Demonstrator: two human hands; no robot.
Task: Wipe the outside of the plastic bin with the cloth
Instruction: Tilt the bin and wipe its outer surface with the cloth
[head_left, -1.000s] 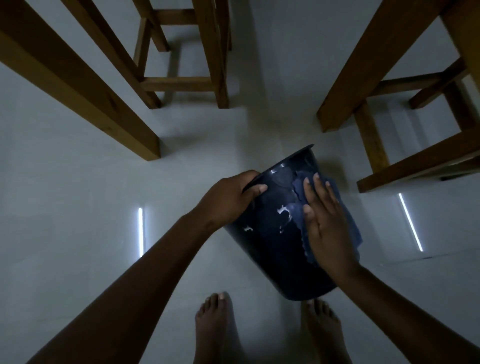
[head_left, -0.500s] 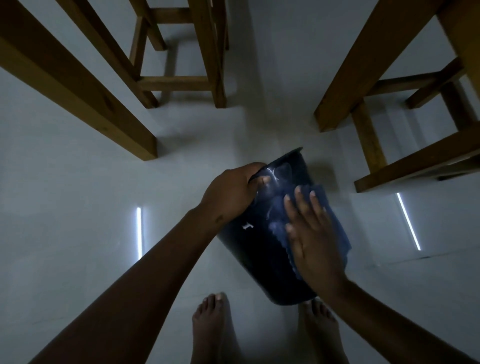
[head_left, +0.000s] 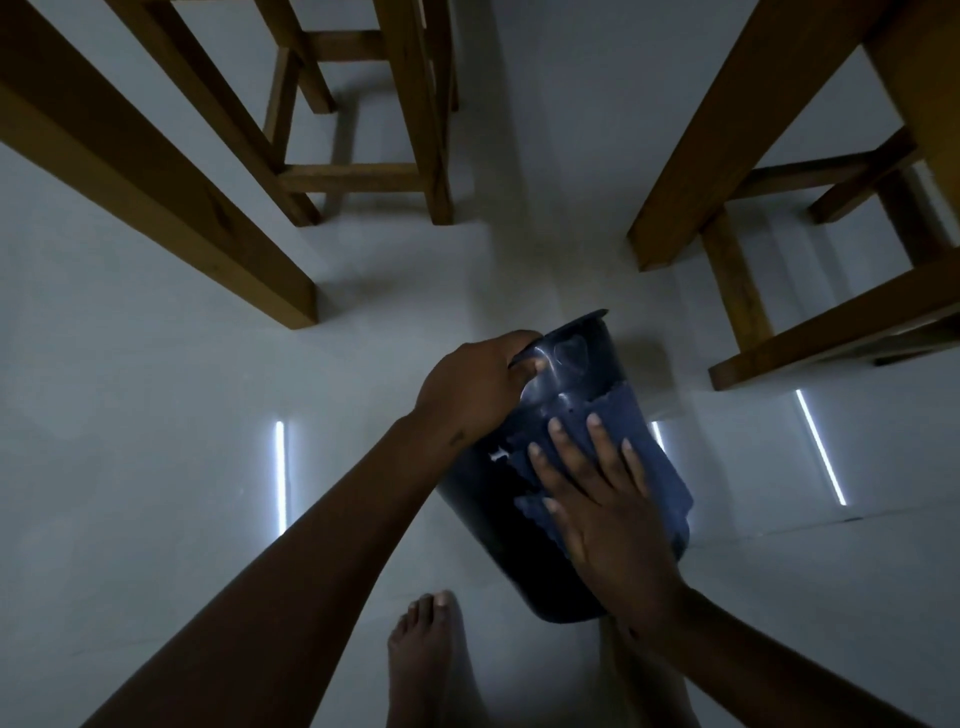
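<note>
A wooden table leg (head_left: 171, 176) stands far left, a stool (head_left: 363, 130) beyond. The left hand (head_left: 467, 395) clenches the rim of the tilted dark plastic bin (head_left: 576, 364), held above the floor (head_left: 156, 467). The right hand (head_left: 597, 499) presses the blue cloth (head_left: 644, 441) flat against its side. More wooden legs (head_left: 727, 130) stand far right.

My arms are bare up to the frame's edge, with no sleeve, watch or ring showing. My left hand (head_left: 467, 395) and right hand (head_left: 602, 509) are ungloved. My left foot (head_left: 431, 660) is bare too.
</note>
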